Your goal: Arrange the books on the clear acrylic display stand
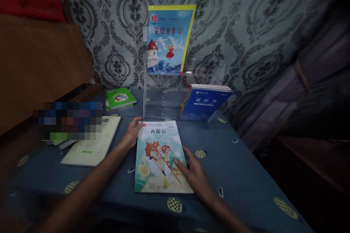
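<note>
A paperback book (pixel 157 158) with a teal and white cover, showing a figure with a red cape and a long staff, is in front of me. My left hand (pixel 134 131) grips it at the upper left corner. My right hand (pixel 190 164) holds its right edge, thumb on the cover and fingers hidden beneath. Behind it stands a clear acrylic book rack (pixel 161 105). A blue and yellow picture book (pixel 169 40) rests on the upper tier, and several books with a dark blue one (pixel 205 103) in front lean at the lower right.
The table has a dark blue patterned cloth (pixel 232 167). Green books (pixel 120 98) lie at the back left. Nearer, a pale cream book (pixel 90 149) lies beside a blurred-out stack (pixel 68 120). A patterned wall (pixel 109 25) rises behind, and a purple curtain (pixel 279 91) hangs right.
</note>
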Motion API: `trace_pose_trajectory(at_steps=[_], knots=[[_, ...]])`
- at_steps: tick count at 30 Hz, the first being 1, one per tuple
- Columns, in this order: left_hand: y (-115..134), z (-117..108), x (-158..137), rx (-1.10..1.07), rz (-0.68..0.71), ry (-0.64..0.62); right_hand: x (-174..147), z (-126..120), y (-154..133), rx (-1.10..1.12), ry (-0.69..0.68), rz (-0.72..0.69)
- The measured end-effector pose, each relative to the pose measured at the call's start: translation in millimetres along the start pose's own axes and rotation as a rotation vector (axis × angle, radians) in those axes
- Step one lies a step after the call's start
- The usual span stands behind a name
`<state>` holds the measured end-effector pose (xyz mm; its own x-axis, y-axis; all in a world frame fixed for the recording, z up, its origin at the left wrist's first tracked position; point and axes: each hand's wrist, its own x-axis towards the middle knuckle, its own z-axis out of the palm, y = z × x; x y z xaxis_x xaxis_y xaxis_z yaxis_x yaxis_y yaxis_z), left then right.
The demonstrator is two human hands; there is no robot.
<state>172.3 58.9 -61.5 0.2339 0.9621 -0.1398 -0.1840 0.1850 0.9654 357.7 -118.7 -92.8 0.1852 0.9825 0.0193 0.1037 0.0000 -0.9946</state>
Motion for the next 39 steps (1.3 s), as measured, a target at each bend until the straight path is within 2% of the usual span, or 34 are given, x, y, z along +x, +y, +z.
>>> trace_pose_trajectory(at_steps=[2, 7, 10, 13, 15, 18, 20, 23, 26, 31, 35, 39], knots=[[-14, -6, 4, 0.206, 0.065, -0.009, 2, -1, 5, -0.062, 0.007, -0.01], [-17, -21, 4, 0.956, 0.462, -0.026, 5, -14, -8, -0.38, -0.028, -0.117], [-16, -24, -6, 1.28, 0.528, -0.051, 3, -30, -20, -0.757, -0.054, -0.121], [-17, -21, -16, 1.431, 0.532, -0.03, 8, -29, -26, -1.068, 0.041, -0.211], [-17, -20, -20, 1.488, 0.537, -0.021, 19, -11, -27, -1.076, -0.001, -0.347], [-18, -21, -20, 1.502, 0.544, -0.03, 45, 35, -25, -1.005, -0.263, -0.542], [-18, -25, -17, 1.454, 0.556, -0.045, 64, 64, -24, -1.01, -0.413, -0.573], [-19, -33, -10, 1.343, 0.571, -0.093, 90, 87, -25, -1.048, -0.474, -0.537], [-22, -37, -6, 1.311, 0.589, -0.095, 102, 88, -28, -1.07, -0.483, -0.553], [-26, -37, -6, 1.337, 0.613, -0.051, 102, 78, -28, -1.031, -0.464, -0.597], [-25, -34, -9, 1.363, 0.612, -0.057, 99, 70, -27, -1.037, -0.37, -0.529], [-25, -33, -12, 1.425, 0.626, -0.041, 102, 46, -22, -1.06, -0.281, -0.442]])
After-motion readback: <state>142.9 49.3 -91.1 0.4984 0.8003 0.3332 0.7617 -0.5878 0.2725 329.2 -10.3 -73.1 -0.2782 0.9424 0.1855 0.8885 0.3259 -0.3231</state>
